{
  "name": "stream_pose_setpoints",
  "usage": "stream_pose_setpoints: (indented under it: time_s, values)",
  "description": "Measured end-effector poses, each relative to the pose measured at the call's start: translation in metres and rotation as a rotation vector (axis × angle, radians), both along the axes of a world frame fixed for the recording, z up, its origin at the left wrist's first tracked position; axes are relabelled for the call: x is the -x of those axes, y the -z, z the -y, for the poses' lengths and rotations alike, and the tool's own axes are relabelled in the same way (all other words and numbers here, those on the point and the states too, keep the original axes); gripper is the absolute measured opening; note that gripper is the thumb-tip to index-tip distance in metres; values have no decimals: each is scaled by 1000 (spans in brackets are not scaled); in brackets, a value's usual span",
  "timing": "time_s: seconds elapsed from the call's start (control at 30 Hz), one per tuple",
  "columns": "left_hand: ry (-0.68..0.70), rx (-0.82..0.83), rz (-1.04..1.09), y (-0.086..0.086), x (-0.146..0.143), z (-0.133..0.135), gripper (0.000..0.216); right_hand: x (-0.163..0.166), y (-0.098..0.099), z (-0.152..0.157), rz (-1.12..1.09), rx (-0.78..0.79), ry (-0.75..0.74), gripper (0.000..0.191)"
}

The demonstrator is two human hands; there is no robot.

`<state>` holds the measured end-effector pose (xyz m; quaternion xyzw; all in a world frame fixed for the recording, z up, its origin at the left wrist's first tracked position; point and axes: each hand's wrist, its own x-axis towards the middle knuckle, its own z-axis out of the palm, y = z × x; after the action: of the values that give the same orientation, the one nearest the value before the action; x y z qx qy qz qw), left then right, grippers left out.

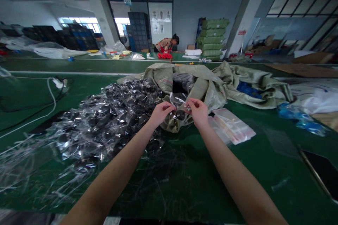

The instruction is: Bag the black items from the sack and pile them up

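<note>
Between my two hands hangs a clear plastic bag [178,101] with a dark round item [180,114] inside it. Thumb and fingers of my left hand [162,111] pinch the bag's left side; my right hand [198,110] pinches its right side. Just behind the hands lies a greenish woven sack [208,89], its mouth gaping on dark wrapped items. To the left of my left hand spreads a big heap of dark items in clear bags [116,112]. A stack of flat, unused clear bags [233,126] rests beside my right wrist.
A phone [320,170] lies at the right edge. Another woven sack [258,81] holds blue items, and blue-wrapped pieces [301,117] lie nearby. Thin plastic strips [29,161] and a white cable [54,102] are at left. Across the tables a person [166,45] bends over red material.
</note>
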<state>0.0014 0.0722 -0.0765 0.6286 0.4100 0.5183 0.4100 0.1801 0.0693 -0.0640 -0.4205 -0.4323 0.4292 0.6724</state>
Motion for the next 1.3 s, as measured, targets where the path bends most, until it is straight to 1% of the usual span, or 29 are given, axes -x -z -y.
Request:
stream_pose_setpoints:
  time_s: [0.13,0.27,0.4,0.57,0.67,0.8,0.93,1.0,1.17,1.3]
  values:
    - [-85,78,-7,16,-5,3,30,-8,14,-2,-80,52,-21,33]
    - [-141,125,66,26,-8,5,26,-11,24,7,-70,90,-105,37]
    - [-127,188,98,28,-9,8,23,-12,32,15,-15,156,-179,33]
    - [-114,283,169,27,-10,14,23,-12,41,21,-28,161,-121,32]
    - [-70,291,188,28,-10,17,25,-14,46,24,2,169,-114,33]
    - [-29,253,125,29,-8,20,24,-17,52,27,58,166,-127,32]
    - [-50,255,111,34,-7,17,21,-22,60,27,56,121,-228,34]
    - [-54,272,115,38,-7,15,21,-25,64,26,62,120,-254,34]
    - [-57,316,19,44,-8,12,20,-31,73,19,115,134,-191,31]
    - [-30,286,-11,42,-9,12,20,-36,80,15,115,113,-226,31]
